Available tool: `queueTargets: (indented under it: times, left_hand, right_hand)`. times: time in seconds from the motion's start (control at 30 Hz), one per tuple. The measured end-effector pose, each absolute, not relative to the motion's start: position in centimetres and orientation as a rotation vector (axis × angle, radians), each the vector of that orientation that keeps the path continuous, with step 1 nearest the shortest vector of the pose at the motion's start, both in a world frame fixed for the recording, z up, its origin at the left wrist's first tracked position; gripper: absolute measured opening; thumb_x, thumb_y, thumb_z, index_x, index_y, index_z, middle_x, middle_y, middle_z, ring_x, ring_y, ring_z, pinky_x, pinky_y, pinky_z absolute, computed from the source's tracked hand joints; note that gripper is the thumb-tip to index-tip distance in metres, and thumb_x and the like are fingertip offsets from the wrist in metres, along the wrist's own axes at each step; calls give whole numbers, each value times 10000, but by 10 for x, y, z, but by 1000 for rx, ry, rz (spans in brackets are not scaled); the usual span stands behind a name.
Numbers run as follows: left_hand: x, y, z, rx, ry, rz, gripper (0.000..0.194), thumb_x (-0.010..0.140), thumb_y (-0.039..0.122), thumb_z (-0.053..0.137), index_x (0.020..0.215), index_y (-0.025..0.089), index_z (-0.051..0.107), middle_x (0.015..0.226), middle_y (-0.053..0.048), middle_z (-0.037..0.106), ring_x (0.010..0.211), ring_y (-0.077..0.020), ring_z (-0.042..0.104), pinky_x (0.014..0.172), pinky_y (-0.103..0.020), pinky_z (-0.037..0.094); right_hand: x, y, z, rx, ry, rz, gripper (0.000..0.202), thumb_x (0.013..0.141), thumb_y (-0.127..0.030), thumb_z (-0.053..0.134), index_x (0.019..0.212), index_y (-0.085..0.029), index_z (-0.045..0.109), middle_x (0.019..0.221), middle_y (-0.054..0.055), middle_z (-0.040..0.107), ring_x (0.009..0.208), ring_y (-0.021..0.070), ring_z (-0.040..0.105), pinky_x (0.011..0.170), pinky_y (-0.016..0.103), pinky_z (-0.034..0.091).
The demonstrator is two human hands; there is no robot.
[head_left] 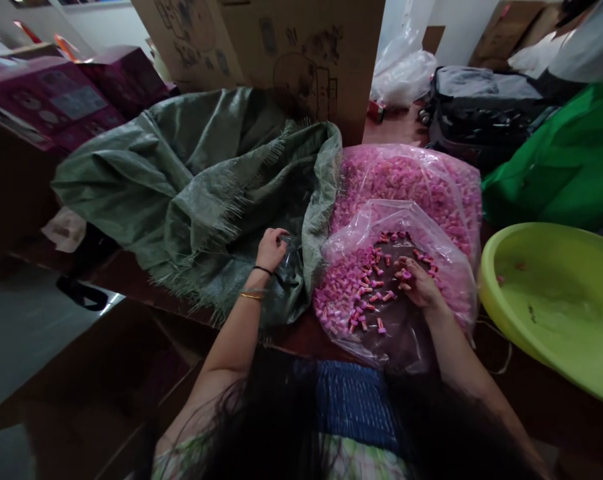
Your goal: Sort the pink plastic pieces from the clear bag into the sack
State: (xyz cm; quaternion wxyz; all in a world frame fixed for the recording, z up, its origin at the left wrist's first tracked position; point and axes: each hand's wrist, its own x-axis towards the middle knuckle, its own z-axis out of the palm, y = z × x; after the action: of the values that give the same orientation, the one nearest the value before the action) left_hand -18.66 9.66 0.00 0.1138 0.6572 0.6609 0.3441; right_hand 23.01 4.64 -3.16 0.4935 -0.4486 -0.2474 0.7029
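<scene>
My left hand [271, 251] is over the opening of a green woven sack [196, 173], its fingers curled. Something clear and shiny [292, 257] shows beside the fingers, but I cannot tell what it is or whether they grip it. Above a clear plastic bag [401, 210], my right hand [417, 283] has its fingers closed around a small pink piece [406, 274]. Around that hand, many loose pink pieces with short stems [376, 297] are spread in the bag, heaped thickest at its left side. Part of the bag's plastic lies folded back behind them.
A yellow-green basin [511, 320] stands at the right, with a green bag [561, 173] behind it. Behind the sack rises a large cardboard box [301, 60]. Pink boxes [56, 100] are stacked at the far left. An open black case [486, 107] is at the back right.
</scene>
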Motion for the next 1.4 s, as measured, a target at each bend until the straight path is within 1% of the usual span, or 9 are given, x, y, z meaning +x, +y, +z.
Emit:
queueTargets:
  times: [0.13, 0.3, 0.47, 0.6, 0.73, 0.93, 1.03, 1.13, 1.4]
  left_hand:
    - [-190, 98, 1, 1812, 2006, 1090, 195, 715, 174, 593, 904, 175, 639, 834, -24, 504, 745, -155, 508, 784, -309, 464]
    - [-192, 89, -8, 1585, 1859, 1260, 532, 640, 112, 603, 1164, 159, 530, 788, 15, 522, 681, -122, 505, 703, -264, 449]
    - [-190, 79, 1, 1314, 1617, 1369, 381, 661, 189, 620, 1036, 136, 588, 798, -6, 575, 730, -121, 548, 716, -252, 453]
    - [-169, 50, 33, 1291, 1410, 1331, 425, 752, 269, 616, 1163, 161, 593, 832, -10, 587, 733, -114, 537, 653, -225, 435]
    - [-114, 3, 54, 1295, 1097, 985, 480, 800, 337, 660, 1245, 208, 532, 865, -16, 609, 739, -116, 548, 642, -220, 429]
    - [-50, -41, 28, 1205, 904, 763, 324, 778, 420, 705, 908, 146, 592, 870, -38, 613, 773, -123, 559, 706, -238, 419]
    - [-44, -50, 18, 1039, 836, 646, 392, 782, 489, 681, 943, 157, 551, 784, -14, 597, 649, -104, 536, 609, -231, 394]
    - [-36, -53, 16, 923, 783, 641, 408, 813, 547, 617, 942, 173, 516, 702, 11, 570, 560, -91, 494, 539, -222, 355]
    - [-26, -41, 9, 1037, 841, 858, 379, 840, 490, 610, 1052, 185, 533, 752, 11, 519, 617, -95, 444, 578, -227, 343]
  right_hand:
    - [228, 44, -24, -1080, -708, 1735, 313, 794, -401, 670, 1068, -252, 643, 874, -13, 618, 620, 65, 586, 359, 122, 367]
    - [218, 39, -19, -1061, -814, 1745, 327, 801, -390, 633, 1090, -242, 586, 768, -32, 571, 551, 75, 544, 330, 134, 338]
    - [213, 37, -27, -1248, -986, 1563, 320, 737, -430, 704, 942, -225, 568, 728, -44, 598, 466, 63, 492, 309, 137, 297]
    - [210, 36, -25, -1294, -1112, 1525, 380, 738, -476, 705, 987, -211, 593, 674, -54, 579, 401, 42, 410, 320, 153, 293]
    - [187, 17, -5, -1235, -1160, 1396, 314, 753, -436, 714, 936, -246, 543, 706, -48, 612, 501, 87, 514, 416, 184, 410]
    - [140, -42, 0, -1119, -1626, 1215, 194, 842, -359, 640, 1011, -264, 654, 946, 30, 688, 865, 190, 654, 773, 308, 527]
    - [139, -57, -10, -1195, -1639, 1124, 250, 863, -363, 611, 1095, -273, 629, 970, 45, 688, 868, 206, 664, 775, 330, 534]
    - [144, -57, -9, -1226, -1613, 1007, 199, 855, -371, 616, 1022, -268, 648, 882, 42, 688, 768, 201, 658, 697, 320, 532]
    - [153, -45, 17, -1157, -1776, 1192, 276, 898, -353, 545, 1096, -265, 717, 950, 23, 746, 781, 176, 674, 736, 297, 529]
